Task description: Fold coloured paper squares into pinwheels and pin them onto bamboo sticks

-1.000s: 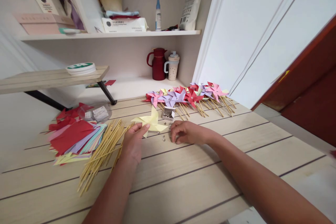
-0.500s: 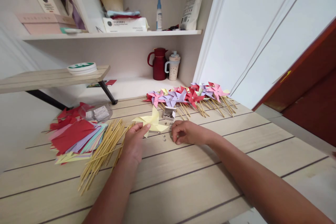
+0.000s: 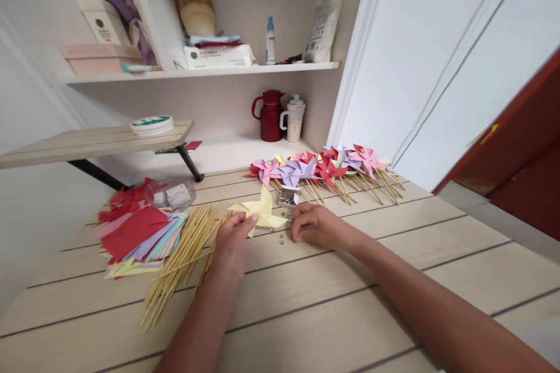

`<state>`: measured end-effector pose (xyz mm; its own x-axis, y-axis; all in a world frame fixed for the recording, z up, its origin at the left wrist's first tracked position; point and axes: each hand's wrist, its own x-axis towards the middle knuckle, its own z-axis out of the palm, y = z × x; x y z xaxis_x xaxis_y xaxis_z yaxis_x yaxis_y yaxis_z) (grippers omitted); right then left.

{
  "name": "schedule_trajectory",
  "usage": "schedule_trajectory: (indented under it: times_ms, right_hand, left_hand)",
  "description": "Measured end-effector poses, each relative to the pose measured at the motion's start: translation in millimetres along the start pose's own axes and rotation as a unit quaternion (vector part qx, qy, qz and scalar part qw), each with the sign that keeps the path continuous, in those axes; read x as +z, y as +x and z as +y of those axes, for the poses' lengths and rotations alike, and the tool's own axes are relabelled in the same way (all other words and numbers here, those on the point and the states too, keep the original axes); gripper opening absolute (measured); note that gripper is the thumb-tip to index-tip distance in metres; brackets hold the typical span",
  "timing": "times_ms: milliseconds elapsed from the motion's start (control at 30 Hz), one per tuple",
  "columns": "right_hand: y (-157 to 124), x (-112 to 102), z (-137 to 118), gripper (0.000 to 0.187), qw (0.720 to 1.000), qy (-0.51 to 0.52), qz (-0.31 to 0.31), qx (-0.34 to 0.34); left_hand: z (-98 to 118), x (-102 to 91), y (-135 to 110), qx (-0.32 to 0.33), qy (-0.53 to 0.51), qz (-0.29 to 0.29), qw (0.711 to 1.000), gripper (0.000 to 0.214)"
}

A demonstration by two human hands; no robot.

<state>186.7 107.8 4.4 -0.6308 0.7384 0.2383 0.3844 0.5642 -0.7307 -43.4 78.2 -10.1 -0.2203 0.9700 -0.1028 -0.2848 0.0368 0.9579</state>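
Near the middle of the worktop, the left hand pinches a corner of a folded yellow pinwheel that lies flat on the boards with no stick on it yet. The right hand rests just beside it, its fingers curled down over a scatter of small pins; whether they grip one I cannot tell. A little pin box stands just behind. A good share of the work looks done: a row of finished pinwheels on sticks lies at the far side. Much seems left too, judging by the heap of bare sticks and the stack of coloured paper to the left. Compared with a second ago little has changed: both hands keep their places and the left keeps its hold, while the view has tipped up slightly.
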Motion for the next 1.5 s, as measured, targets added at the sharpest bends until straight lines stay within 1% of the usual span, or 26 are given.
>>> schedule_trajectory:
  times_ms: [133,200,300,367,533,633,733,800,967,1133,1267,1367,1500]
  right_hand:
    - [1,-5,-13,0.009,0.992,0.055,0.115,0.018]
    - [1,-4,-22,0.012,0.984,0.091,0.15,0.024]
    - [2,3,-32,0.015,0.976,0.127,0.176,0.024]
    - [2,9,-35,0.014,0.973,0.131,0.187,0.02]
    - [3,19,-36,0.01,0.971,0.111,0.213,0.0]
    - [2,23,-38,0.008,0.967,0.101,0.236,-0.006]
    - [2,25,-40,0.007,0.961,0.095,0.26,-0.003]
    - [2,25,-41,0.007,0.959,0.093,0.269,-0.002]
    - [1,23,-42,0.007,0.958,0.103,0.268,-0.005]
    - [2,21,-44,0.007,0.961,0.118,0.249,-0.029]
    - [2,20,-44,0.01,0.964,0.106,0.24,-0.04]
    - [2,21,-43,0.009,0.963,0.106,0.246,-0.035]
    - [1,22,-45,0.009,0.961,0.102,0.257,-0.024]
  left_hand:
    - [1,3.1,-4,0.006,-0.005,0.02,1.0,0.029]
    - [2,6.2,-7,0.013,0.011,0.015,1.0,0.028]
    - [1,13.2,-12,0.014,0.022,0.016,1.0,0.024]
    - [0,18.9,-16,0.015,0.012,0.018,1.0,0.022]
    - [-2,31.7,-28,0.018,-0.008,0.003,1.0,0.024]
    - [-2,36.2,-33,0.02,-0.021,-0.008,1.0,0.024]
    - [-1,38.7,-35,0.025,-0.021,-0.004,0.999,0.023]
    - [1,39.8,-36,0.034,-0.016,0.002,0.999,0.022]
    - [4,41.3,-40,0.063,0.016,0.002,0.998,0.021]
    - [1,40.6,-43,0.111,0.066,0.006,0.992,0.019]
    - [-1,40.2,-43,0.142,0.071,-0.016,0.987,0.021]
    - [0,40.1,-42,0.151,0.075,-0.013,0.986,0.021]
    - [3,40.1,-42,0.146,0.081,-0.004,0.986,0.018]
